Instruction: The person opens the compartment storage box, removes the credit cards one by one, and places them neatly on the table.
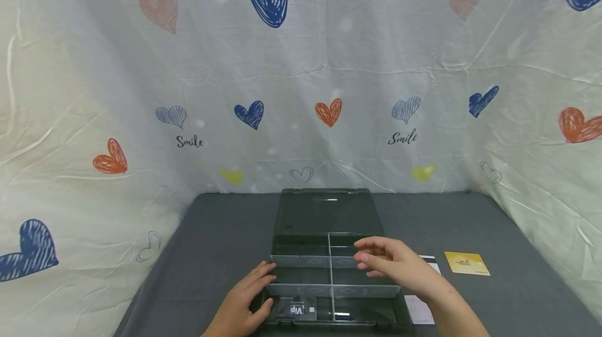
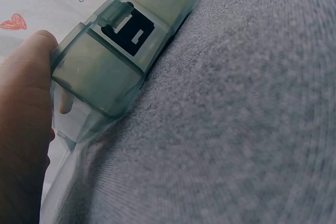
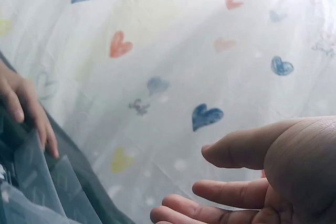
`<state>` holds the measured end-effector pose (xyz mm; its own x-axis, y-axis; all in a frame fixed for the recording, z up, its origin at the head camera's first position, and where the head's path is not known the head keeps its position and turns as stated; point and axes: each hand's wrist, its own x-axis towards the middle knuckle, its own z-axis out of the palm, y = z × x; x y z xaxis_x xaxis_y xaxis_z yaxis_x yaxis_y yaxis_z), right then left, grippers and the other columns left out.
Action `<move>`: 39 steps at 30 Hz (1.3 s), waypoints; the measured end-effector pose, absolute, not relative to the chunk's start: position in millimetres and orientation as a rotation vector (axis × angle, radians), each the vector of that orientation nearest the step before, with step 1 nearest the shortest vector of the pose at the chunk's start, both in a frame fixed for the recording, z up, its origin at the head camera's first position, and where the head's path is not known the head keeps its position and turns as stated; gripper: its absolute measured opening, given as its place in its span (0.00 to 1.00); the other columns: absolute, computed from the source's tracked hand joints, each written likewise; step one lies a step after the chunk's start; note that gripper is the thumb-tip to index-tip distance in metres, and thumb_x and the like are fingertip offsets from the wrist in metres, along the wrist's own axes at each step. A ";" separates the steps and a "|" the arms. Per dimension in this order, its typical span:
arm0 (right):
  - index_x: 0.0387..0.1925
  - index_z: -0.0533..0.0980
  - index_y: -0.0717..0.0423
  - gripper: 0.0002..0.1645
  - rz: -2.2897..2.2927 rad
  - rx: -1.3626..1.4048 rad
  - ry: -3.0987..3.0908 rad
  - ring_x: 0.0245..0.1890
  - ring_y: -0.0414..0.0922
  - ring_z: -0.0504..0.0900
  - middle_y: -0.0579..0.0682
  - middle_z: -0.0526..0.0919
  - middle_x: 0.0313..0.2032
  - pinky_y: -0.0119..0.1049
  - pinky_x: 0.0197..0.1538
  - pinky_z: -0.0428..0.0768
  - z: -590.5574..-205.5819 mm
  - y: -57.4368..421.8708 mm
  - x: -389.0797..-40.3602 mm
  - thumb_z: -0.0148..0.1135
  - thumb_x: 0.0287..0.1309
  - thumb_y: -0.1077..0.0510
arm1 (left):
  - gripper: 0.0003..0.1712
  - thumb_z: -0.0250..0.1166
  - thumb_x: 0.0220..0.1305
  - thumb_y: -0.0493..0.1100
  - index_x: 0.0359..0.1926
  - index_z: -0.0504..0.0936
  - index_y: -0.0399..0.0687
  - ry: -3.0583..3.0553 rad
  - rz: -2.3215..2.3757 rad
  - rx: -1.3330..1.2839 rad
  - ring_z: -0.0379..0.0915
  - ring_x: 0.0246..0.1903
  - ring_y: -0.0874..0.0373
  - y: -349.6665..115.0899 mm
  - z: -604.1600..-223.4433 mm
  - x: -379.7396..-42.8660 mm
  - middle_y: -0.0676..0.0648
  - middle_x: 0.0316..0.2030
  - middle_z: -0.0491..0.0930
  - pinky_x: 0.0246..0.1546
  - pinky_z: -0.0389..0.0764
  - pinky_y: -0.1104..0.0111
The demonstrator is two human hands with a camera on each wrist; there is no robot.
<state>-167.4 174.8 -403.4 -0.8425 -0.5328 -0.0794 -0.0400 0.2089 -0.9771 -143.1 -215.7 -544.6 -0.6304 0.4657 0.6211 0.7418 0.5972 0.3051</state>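
Note:
A dark translucent plastic compartment box (image 1: 333, 300) stands on the table with its lid (image 1: 329, 211) raised at the back. Dividers split it into two columns. In the front-left compartment lies a dark card marked "Vip" (image 1: 295, 309). My left hand (image 1: 246, 300) rests on the box's left edge, fingers extended along the rim and thumb at the front corner. Above the right column hovers my right hand (image 1: 388, 261), fingers loosely bent and apart from the thumb. Nothing shows between them in the right wrist view, where the right hand (image 3: 252, 177) is seen close up.
Right of the box lie a yellow card (image 1: 467, 263), a white card with a dark stripe (image 1: 430, 260) and another pale card (image 1: 418, 310); my right forearm partly covers the latter two. A heart-printed curtain (image 1: 301, 76) hangs behind the grey table (image 1: 226, 232).

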 end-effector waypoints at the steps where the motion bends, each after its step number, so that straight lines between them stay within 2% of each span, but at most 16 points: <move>1: 0.67 0.70 0.68 0.30 -1.666 -0.543 2.083 0.53 0.53 0.84 0.58 0.82 0.56 0.45 0.53 0.84 -403.3 170.2 -167.5 0.59 0.75 0.51 | 0.27 0.73 0.58 0.37 0.60 0.81 0.42 -2.339 -0.760 -0.958 0.71 0.65 0.39 -215.8 -544.7 -143.2 0.41 0.66 0.75 0.68 0.63 0.75; 6: 0.65 0.72 0.67 0.28 -1.656 -0.594 2.045 0.52 0.53 0.84 0.57 0.83 0.54 0.47 0.52 0.85 -403.8 147.7 -167.2 0.60 0.75 0.52 | 0.27 0.73 0.59 0.37 0.60 0.81 0.43 -2.341 -0.760 -0.963 0.71 0.65 0.39 -216.3 -545.6 -144.1 0.41 0.66 0.75 0.68 0.65 0.74; 11: 0.64 0.73 0.67 0.26 -1.632 -0.658 1.991 0.51 0.57 0.84 0.55 0.83 0.50 0.48 0.50 0.86 -408.1 125.9 -166.3 0.59 0.75 0.53 | 0.27 0.73 0.59 0.36 0.60 0.81 0.42 -2.342 -0.757 -0.963 0.71 0.65 0.39 -217.2 -545.8 -143.5 0.41 0.66 0.75 0.67 0.66 0.73; 14: 0.63 0.74 0.67 0.24 -1.613 -0.666 1.970 0.50 0.59 0.84 0.55 0.84 0.49 0.49 0.49 0.86 -413.3 114.7 -166.5 0.59 0.75 0.54 | 0.26 0.73 0.60 0.37 0.60 0.81 0.43 -2.358 -0.749 -0.949 0.71 0.66 0.40 -217.1 -544.8 -142.0 0.42 0.66 0.75 0.64 0.73 0.67; 17: 0.62 0.75 0.67 0.23 -1.576 -0.659 1.976 0.48 0.57 0.85 0.56 0.84 0.48 0.49 0.47 0.87 -419.9 104.4 -167.3 0.60 0.74 0.55 | 0.26 0.73 0.61 0.39 0.61 0.80 0.45 -2.375 -0.742 -0.930 0.71 0.66 0.41 -216.3 -543.8 -140.4 0.44 0.67 0.74 0.59 0.79 0.57; 21: 0.60 0.76 0.68 0.24 -1.503 -0.650 1.996 0.44 0.54 0.86 0.57 0.86 0.45 0.46 0.43 0.87 -429.3 90.1 -168.0 0.62 0.72 0.55 | 0.27 0.73 0.62 0.40 0.62 0.80 0.46 -2.385 -0.738 -0.912 0.71 0.66 0.41 -215.1 -543.3 -139.3 0.45 0.67 0.74 0.56 0.81 0.51; 25: 0.58 0.78 0.69 0.22 -1.419 -0.679 2.029 0.39 0.54 0.87 0.56 0.87 0.42 0.45 0.40 0.87 -438.5 75.3 -167.8 0.63 0.70 0.57 | 0.27 0.73 0.62 0.40 0.62 0.80 0.46 -2.379 -0.737 -0.919 0.72 0.65 0.41 -215.2 -543.1 -139.5 0.45 0.66 0.75 0.59 0.79 0.54; 29: 0.54 0.81 0.70 0.20 -1.328 -0.746 2.094 0.35 0.50 0.88 0.52 0.89 0.41 0.39 0.37 0.86 -447.0 60.7 -166.9 0.63 0.69 0.57 | 0.27 0.72 0.62 0.39 0.62 0.80 0.45 -2.386 -0.752 -0.925 0.71 0.66 0.40 -216.5 -542.0 -139.9 0.44 0.67 0.75 0.59 0.79 0.54; 35: 0.46 0.86 0.66 0.16 -1.153 -0.845 2.226 0.42 0.39 0.86 0.49 0.90 0.41 0.36 0.45 0.85 -459.9 38.5 -164.2 0.64 0.66 0.56 | 0.27 0.72 0.63 0.40 0.63 0.80 0.45 -2.406 -0.756 -0.909 0.70 0.67 0.42 -217.5 -542.2 -139.9 0.45 0.68 0.74 0.58 0.80 0.51; 39: 0.47 0.86 0.66 0.16 -1.110 -0.882 2.239 0.45 0.37 0.85 0.49 0.90 0.43 0.35 0.46 0.84 -465.0 28.8 -161.6 0.64 0.66 0.57 | 0.26 0.72 0.63 0.40 0.62 0.80 0.44 -2.382 -0.760 -0.929 0.71 0.66 0.40 -216.9 -544.8 -141.5 0.44 0.67 0.74 0.60 0.78 0.56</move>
<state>-161.6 28.8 -465.0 -0.6734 -0.7265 -0.1366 -0.3315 0.4619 -0.8227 -141.5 -216.9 -544.8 -0.6602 0.4575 0.5957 0.7180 0.6172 0.3218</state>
